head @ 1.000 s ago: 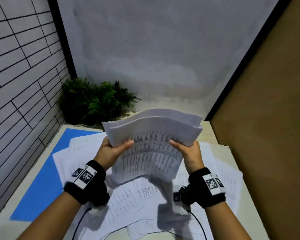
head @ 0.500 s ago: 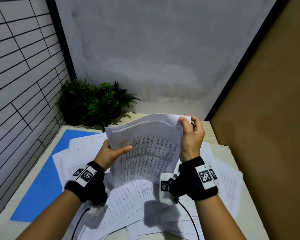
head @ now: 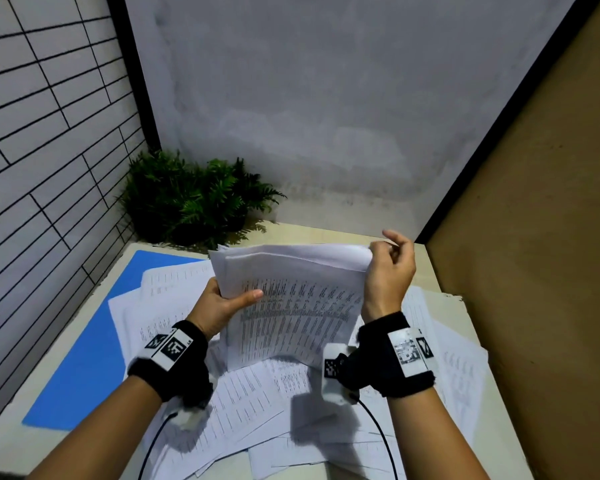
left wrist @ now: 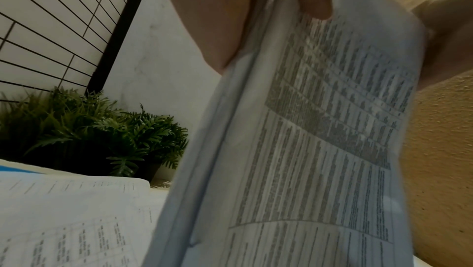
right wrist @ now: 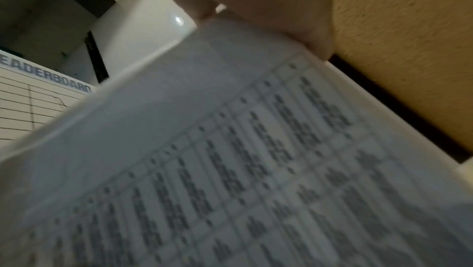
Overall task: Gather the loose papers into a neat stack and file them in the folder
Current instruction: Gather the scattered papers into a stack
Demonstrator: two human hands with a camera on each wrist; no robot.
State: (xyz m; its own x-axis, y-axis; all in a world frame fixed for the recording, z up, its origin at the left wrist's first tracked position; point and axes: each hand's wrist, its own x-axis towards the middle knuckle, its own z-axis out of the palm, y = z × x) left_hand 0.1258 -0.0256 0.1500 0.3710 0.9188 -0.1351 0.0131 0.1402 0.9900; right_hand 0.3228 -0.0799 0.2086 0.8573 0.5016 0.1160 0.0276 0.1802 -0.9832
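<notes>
A stack of printed papers (head: 291,306) stands nearly upright above the table, its bottom edge on the loose sheets (head: 250,400) spread there. My left hand (head: 236,299) grips the stack's left edge, thumb on the printed front and fingers behind. My right hand (head: 383,259) pinches the stack's top right corner with curled fingers, the index finger raised. The blue folder (head: 84,341) lies flat at the left, partly under the loose sheets. The left wrist view shows the stack (left wrist: 307,150) edge-on below my left hand (left wrist: 230,8). The right wrist view is filled by the stack's printed face (right wrist: 230,170).
A green potted plant (head: 194,202) sits in the back left corner. A tiled wall runs along the left, a grey wall at the back, and a brown panel (head: 534,271) closes the right side. The pale table (head: 326,233) shows behind the stack.
My right hand slid from the middle of the stack's right edge up to its top right corner. The stack now stands straighter. The left hand kept its grip.
</notes>
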